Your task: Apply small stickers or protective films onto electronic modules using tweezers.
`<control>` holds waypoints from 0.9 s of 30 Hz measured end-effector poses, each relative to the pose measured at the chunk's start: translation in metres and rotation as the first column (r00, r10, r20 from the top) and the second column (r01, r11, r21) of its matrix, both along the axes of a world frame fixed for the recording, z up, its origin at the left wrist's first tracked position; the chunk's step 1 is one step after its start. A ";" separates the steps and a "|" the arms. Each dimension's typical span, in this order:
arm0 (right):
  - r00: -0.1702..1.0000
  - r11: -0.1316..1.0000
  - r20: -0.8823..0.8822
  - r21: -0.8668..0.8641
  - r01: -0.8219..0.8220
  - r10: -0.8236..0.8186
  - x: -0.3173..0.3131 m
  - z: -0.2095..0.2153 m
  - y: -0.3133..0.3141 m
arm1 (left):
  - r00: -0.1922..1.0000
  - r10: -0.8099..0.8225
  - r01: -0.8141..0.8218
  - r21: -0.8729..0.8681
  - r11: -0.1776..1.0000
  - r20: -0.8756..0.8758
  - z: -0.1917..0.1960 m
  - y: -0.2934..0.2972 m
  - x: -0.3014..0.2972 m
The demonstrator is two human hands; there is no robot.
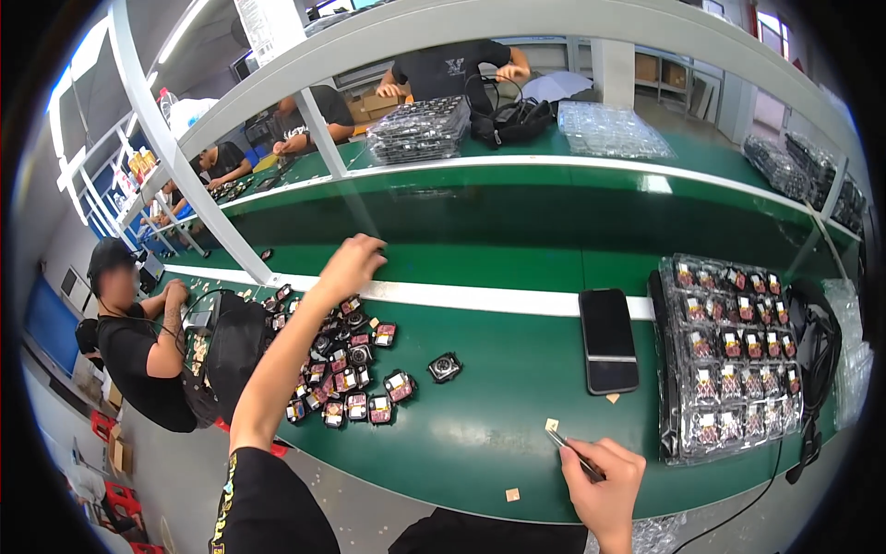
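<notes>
My left hand [353,268] is stretched far forward over the white strip [415,294] of the green bench, its fingers partly extended and nothing visible in them. Below that forearm lies a pile of small black square modules [355,377] with dark red and white parts. One module [445,367] sits apart, to the right of the pile. In my right hand [606,485], close to the bench's near edge, are tweezers [574,451]. Their tips meet a small cream square piece [552,425]; whether they grip it I cannot tell. Another cream piece [513,495] lies nearer me.
A black phone [609,340] lies right of centre. Beside it, stacked clear trays [729,369] hold rows of modules, with a black cable bundle [812,360] at their right. A seated person [138,342] is at the left; others work beyond the white frame [323,134].
</notes>
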State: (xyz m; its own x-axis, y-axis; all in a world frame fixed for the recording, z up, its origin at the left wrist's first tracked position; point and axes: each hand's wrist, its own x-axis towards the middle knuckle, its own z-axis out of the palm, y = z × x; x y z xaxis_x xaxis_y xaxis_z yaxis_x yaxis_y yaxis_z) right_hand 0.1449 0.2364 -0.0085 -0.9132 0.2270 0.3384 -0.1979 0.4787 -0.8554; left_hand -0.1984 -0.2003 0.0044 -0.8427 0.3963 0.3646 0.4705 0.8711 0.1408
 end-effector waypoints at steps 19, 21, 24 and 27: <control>0.995 0.990 0.017 -0.098 0.099 -0.098 -0.006 -0.004 0.007 | 0.754 -0.621 0.568 0.261 0.780 0.214 0.008 0.195 0.196; 0.995 0.991 0.028 -0.082 0.103 -0.101 -0.005 -0.007 0.010 | 0.753 -0.619 0.563 0.267 0.782 0.225 0.008 0.195 0.196; 0.997 0.995 0.033 -0.068 0.071 -0.069 -0.005 -0.006 0.010 | 0.756 -0.606 0.545 0.275 0.792 0.248 0.005 0.195 0.195; 0.998 0.996 0.038 -0.066 0.062 -0.059 -0.003 -0.006 0.009 | 0.769 -0.592 0.543 0.243 0.804 0.241 0.002 0.194 0.194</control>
State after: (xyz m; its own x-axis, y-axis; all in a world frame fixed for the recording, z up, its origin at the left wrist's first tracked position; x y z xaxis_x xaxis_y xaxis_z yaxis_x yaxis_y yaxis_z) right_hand 0.1420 0.2457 -0.0149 -0.9085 0.3032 0.2877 -0.1390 0.4298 -0.8921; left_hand -0.0040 -0.0068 0.0066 -0.5562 0.7969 0.2355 0.7869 0.4139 0.4578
